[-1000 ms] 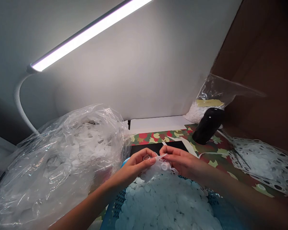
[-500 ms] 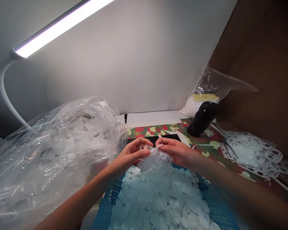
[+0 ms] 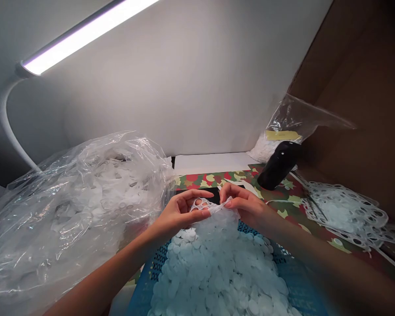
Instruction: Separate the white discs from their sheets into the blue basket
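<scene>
Over the far end of a blue plastic basket (image 3: 143, 283), both hands hold one white sheet punched with round holes (image 3: 202, 204). My left hand (image 3: 181, 210) grips its left part, thumb below and fingers curved above. Thumb and fingertips of my right hand (image 3: 243, 202) pinch the sheet's bunched right part. Below the hands, a heap of small translucent white discs (image 3: 217, 267) fills the basket. Part of the sheet is hidden by the fingers, and its lower edge blends with the discs.
A large clear plastic bag (image 3: 85, 210) of white scraps bulges at left. Punched sheets (image 3: 345, 215) with tweezers lie at right, near a black cylindrical object (image 3: 279, 164) and a small bag with a yellow label (image 3: 283, 135). A lit lamp (image 3: 92, 37) hangs above the camouflage-patterned mat (image 3: 207, 180).
My right hand has shifted slightly right, drawing the sheet out between the hands. My left fingers have straightened somewhat, and more of the holes show.
</scene>
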Available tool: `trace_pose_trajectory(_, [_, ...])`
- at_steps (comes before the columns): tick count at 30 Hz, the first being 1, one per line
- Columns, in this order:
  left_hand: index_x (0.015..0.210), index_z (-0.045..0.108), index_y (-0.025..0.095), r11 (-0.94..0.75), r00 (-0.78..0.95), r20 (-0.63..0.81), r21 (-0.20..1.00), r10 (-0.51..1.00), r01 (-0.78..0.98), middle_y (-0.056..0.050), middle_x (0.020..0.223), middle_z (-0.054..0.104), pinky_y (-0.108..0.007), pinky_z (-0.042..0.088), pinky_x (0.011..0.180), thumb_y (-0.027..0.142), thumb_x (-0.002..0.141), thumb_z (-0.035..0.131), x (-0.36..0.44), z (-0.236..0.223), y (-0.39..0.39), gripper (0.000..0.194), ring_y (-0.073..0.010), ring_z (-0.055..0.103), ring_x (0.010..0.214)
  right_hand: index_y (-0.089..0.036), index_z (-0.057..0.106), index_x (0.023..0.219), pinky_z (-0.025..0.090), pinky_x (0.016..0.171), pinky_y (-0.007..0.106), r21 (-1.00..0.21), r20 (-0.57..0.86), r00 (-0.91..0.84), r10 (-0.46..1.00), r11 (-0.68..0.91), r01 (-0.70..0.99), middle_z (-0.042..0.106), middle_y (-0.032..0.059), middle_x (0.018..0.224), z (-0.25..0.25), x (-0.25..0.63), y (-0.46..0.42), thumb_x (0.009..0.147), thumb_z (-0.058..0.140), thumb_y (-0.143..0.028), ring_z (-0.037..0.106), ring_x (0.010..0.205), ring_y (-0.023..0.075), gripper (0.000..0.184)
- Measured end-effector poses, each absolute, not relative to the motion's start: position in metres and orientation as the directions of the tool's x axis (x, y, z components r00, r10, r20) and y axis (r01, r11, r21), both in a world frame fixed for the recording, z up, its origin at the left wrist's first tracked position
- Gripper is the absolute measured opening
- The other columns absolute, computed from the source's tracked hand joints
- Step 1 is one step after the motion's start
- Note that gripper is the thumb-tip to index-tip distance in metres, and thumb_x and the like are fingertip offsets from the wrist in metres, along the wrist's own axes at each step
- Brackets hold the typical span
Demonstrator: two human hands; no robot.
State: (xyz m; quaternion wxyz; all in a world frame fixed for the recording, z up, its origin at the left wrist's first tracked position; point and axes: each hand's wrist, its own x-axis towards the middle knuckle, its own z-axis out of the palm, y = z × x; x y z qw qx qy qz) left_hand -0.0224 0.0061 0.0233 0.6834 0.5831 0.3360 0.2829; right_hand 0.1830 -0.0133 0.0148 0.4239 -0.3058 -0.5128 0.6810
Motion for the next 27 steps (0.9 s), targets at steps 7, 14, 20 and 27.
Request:
trace_pose_trajectory(7, [0.116, 0.056, 0.026, 0.133, 0.584, -0.141, 0.989, 0.800, 0.056, 0.002, 0.079, 0.050, -0.017, 0.018, 0.038, 0.033, 0.075, 0.069, -0.023, 0.025, 0.005, 0.044, -0.0026, 0.032, 0.048, -0.019, 0.053, 0.076, 0.027, 0.053, 0.022, -0.969, 0.019, -0.447, 0.894, -0.093, -0.227, 0.042, -0.0038, 0.068, 0.015, 0.183, -0.012, 0.078, 0.059, -0.021, 0.036, 0.058, 0.0092, 0.007])
trace_pose_trajectory(14, [0.120, 0.053, 0.024, 0.120, 0.594, -0.072, 0.992, 0.801, -0.042, -0.004, 0.096, 0.059, -0.018, 0.032, 0.047, 0.027, 0.068, 0.075, -0.021, 0.020, 0.005, 0.056, -0.0077, 0.049, 0.062, -0.019, 0.053, 0.076, 0.028, 0.055, 0.022, -0.976, 0.026, -0.435, 0.900, -0.071, -0.204, 0.042, -0.0034, 0.069, 0.016, 0.183, -0.013, 0.077, 0.060, -0.021, 0.037, 0.060, 0.0100, 0.008])
trace_pose_trajectory(20, [0.118, 0.056, 0.025, 0.189, 0.586, -0.155, 0.982, 0.795, 0.003, 0.000, 0.078, 0.055, -0.019, 0.029, 0.047, 0.032, 0.072, 0.072, -0.024, 0.018, 0.008, 0.050, -0.0080, 0.049, 0.060, -0.020, 0.052, 0.077, 0.028, 0.055, 0.023, -0.994, 0.059, -0.413, 0.909, 0.018, -0.104, 0.041, -0.0029, 0.071, 0.019, 0.182, -0.015, 0.078, 0.060, -0.023, 0.037, 0.061, 0.0105, 0.009])
trace_pose_trajectory(27, [0.118, 0.057, 0.025, 0.138, 0.560, -0.114, 0.990, 0.820, 0.000, 0.005, 0.061, 0.041, -0.022, 0.012, 0.039, 0.037, 0.075, 0.068, -0.023, 0.009, 0.011, 0.046, -0.0038, 0.025, 0.045, -0.022, 0.052, 0.090, 0.037, 0.066, 0.026, -0.948, 0.267, -0.337, 0.903, 0.309, 0.079, 0.047, 0.0008, 0.084, 0.018, 0.181, -0.018, 0.081, 0.058, -0.024, 0.045, 0.075, 0.0146, 0.012])
